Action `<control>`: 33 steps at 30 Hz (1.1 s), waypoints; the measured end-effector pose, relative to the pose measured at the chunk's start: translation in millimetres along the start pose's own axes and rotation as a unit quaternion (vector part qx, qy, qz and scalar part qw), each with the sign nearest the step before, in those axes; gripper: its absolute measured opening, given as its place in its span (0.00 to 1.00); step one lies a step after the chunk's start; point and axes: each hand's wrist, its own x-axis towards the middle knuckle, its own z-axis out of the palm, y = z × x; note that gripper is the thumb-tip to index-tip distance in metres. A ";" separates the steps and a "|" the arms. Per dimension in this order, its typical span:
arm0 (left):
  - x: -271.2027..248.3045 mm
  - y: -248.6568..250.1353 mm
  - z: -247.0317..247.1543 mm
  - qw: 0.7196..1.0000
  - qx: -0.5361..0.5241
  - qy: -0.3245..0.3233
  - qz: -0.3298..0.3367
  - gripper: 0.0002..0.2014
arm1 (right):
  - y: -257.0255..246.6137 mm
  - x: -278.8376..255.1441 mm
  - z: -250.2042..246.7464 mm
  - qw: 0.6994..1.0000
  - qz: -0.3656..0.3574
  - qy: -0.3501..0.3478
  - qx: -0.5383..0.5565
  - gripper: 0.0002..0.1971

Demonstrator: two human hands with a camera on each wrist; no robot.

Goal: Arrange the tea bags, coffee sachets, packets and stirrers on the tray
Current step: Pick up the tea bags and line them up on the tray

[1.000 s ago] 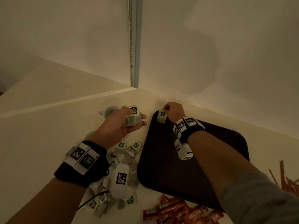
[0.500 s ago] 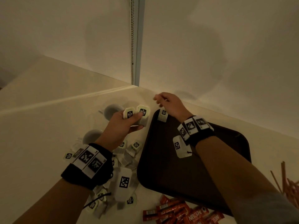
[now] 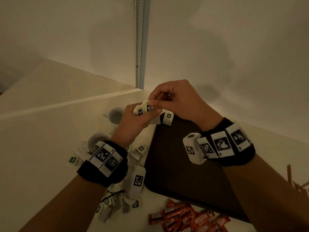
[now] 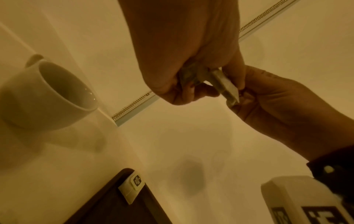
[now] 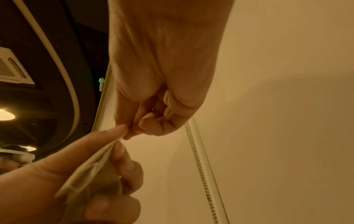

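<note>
My left hand (image 3: 142, 114) holds two white tea bags (image 3: 146, 110) up above the far-left corner of the dark brown tray (image 3: 175, 173). My right hand (image 3: 154, 104) meets it from the right and pinches the top of the nearer tea bag between thumb and forefinger. In the left wrist view the tea bags (image 4: 224, 86) stick out between the left hand (image 4: 182, 87) and the right hand (image 4: 277, 103). The right wrist view shows the right fingers (image 5: 145, 125) curled just above the held tea bags (image 5: 91, 171). One tea bag (image 3: 168, 117) lies in the tray's far-left corner.
A heap of loose tea bags (image 3: 138, 150) lies on the table left of the tray. Red coffee sachets (image 3: 184, 218) are scattered at the front, and brown stirrers (image 3: 297, 186) lie at the right edge. Two white cups (image 3: 115, 115) stand beyond the heap, near the wall corner.
My right hand let go of the tea bag in the tray corner and moved up and left to the left hand's tea bags. The left hand rose slightly towards it.
</note>
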 end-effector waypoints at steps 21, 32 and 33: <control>-0.8 -19.5 -17.2 0.966 -0.143 -0.010 -0.213 0.08 | 98.5 -43.8 -2.4 0.965 0.257 0.001 -0.061 0.02; 7.7 -23.0 -11.8 0.980 -0.117 0.016 -0.157 0.03 | 188.7 -49.2 21.3 0.917 0.381 0.083 -0.087 0.02; 8.0 -23.3 -12.3 0.979 -0.122 0.019 -0.160 0.03 | 192.0 -46.8 21.1 0.916 0.381 0.090 -0.091 0.02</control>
